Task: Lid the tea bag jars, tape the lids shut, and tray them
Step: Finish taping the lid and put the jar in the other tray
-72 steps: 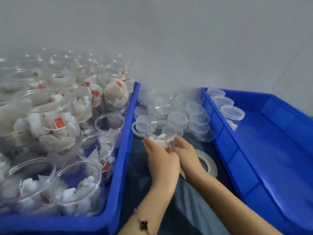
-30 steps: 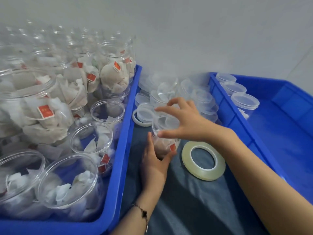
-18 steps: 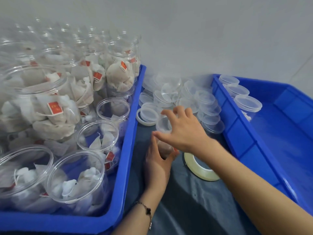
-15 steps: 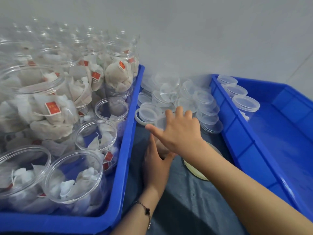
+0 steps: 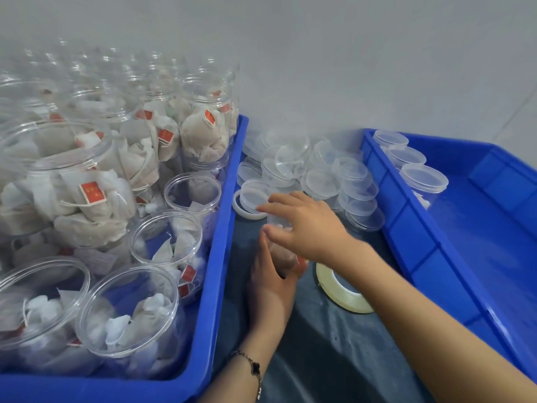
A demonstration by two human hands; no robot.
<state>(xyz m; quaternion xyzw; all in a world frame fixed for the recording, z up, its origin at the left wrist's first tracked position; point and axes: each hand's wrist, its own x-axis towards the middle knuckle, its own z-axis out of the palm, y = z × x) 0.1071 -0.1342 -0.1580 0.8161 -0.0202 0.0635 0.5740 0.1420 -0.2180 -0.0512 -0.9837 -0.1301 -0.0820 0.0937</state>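
The jar being worked on is mostly hidden: the right hand covers its top and the left hand wraps its lower wall, so only a strip of clear rim and a bit of red tag show between them. It stands upright on the dark surface, long axis vertical, mouth up, in the gap between the two blue trays. Whether a lid sits on it cannot be made out under the right palm.

The left hand grips the jar from 6 o'clock, thumb up one side and fingers curled round the other. The right hand lies spread over the top, fingers straight and reaching toward 10 o'clock; the fingertips end just beside a loose lid that rests on a white ring.

The tape roll lies flat at 4 o'clock from the jar, its far edge cut off by the right wrist. The pile of clear lids sits at 12 to 1 o'clock. The left tray, at 9 o'clock, holds many open jars of tea bags, the far ones blurred. The right tray, at 3 o'clock, holds three lidded jars along its far-left wall.
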